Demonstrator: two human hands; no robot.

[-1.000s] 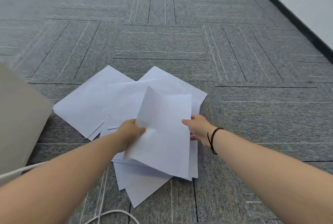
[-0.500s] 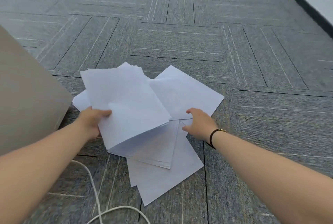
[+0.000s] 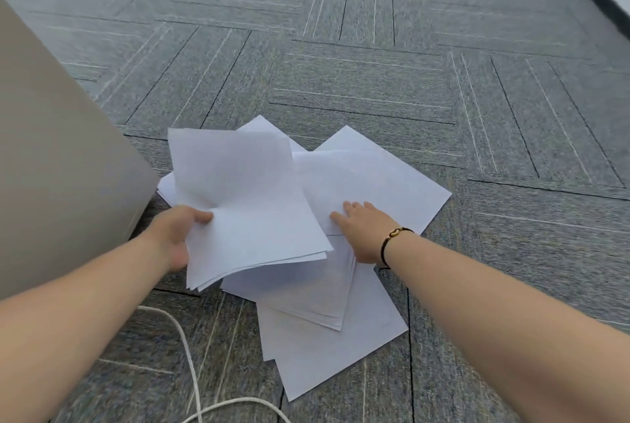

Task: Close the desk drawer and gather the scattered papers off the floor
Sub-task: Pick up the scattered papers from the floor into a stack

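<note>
While the left hand point(image 3: 177, 235) pinches a lifted stack point(image 3: 245, 208), the right hand point(image 3: 363, 231) lies open, flat on floor sheets point(image 3: 368, 180); carpet point(image 3: 375, 82) beneath.

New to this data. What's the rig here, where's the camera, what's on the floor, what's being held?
No machine: a person works with bare hands, filmed by one wide-angle camera on their head, looking forward and down. The left hand grips a small stack of white sheets, lifted at a tilt. The right hand, with a dark bracelet on its wrist, lies flat and open on loose white papers spread on the grey carpet. A beige panel stands at left; a white cable runs nearby.
</note>
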